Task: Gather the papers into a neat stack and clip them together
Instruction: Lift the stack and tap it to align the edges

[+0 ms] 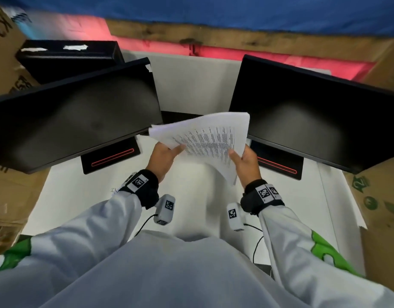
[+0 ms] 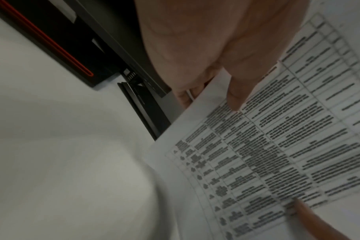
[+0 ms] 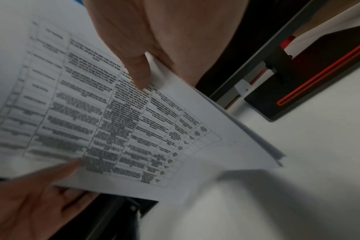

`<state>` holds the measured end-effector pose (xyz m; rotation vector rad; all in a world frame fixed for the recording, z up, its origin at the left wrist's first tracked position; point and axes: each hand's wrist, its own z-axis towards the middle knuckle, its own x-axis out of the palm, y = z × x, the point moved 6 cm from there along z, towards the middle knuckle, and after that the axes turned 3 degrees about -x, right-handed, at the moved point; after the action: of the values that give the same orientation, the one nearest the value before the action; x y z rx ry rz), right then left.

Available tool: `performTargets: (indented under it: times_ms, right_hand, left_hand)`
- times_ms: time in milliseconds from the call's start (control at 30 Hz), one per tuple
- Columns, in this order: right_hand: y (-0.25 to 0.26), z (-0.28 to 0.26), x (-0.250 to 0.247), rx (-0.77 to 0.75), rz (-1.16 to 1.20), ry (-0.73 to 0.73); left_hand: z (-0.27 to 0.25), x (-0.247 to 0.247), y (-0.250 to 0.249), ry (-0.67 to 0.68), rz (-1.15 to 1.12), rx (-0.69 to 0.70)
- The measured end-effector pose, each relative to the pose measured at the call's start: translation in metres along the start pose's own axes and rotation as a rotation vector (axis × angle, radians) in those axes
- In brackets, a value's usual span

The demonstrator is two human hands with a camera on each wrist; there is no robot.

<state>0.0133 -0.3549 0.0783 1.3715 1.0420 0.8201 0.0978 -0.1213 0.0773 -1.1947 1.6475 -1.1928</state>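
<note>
While hand-held, papers (image 1: 208, 141) tilted.

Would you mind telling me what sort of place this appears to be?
Probably a makeshift office desk set up in a storage area: two dark monitors stand on a white table, with cardboard boxes crowded around it, while both hands hold printed papers.

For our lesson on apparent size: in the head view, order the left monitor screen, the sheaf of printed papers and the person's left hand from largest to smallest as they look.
1. left monitor screen
2. sheaf of printed papers, held up nearer the camera, so its rank is only as it looks
3. left hand, pinching the papers' edge
</note>
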Motion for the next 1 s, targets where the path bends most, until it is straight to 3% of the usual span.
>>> performTargets:
  times_ms: [167,333,500,667,900,1000]
  right_hand:
    - [-0.017,-0.002,0.007,0.093,0.017,-0.117]
    - [0.004,0.004,0.004,0.012,0.064,-0.168]
    - [0.024,0.006,0.010,-0.035,0.032,-0.171]
    - [0.035,0.003,0.015,-0.045,0.061,-0.167]
    - [0.065,0.010,0.013,-0.137,0.119,-0.302]
    - [0.070,0.014,0.016,-0.162,0.096,-0.212]
  left_hand:
    - [-0.003,0.012,-0.005,-0.076,-0.025,-0.003]
    - [-0.006,0.021,-0.034,-0.088,-0.220,0.047]
    - [0.005,0.023,-0.045,-0.173,-0.414,-0.044]
    - [0.009,0.027,-0.056,-0.207,-0.453,-0.015]
    - [0.005,0.024,-0.065,-0.271,-0.391,0.067]
    - [0.008,0.029,-0.068,-0.249,-0.286,0.098]
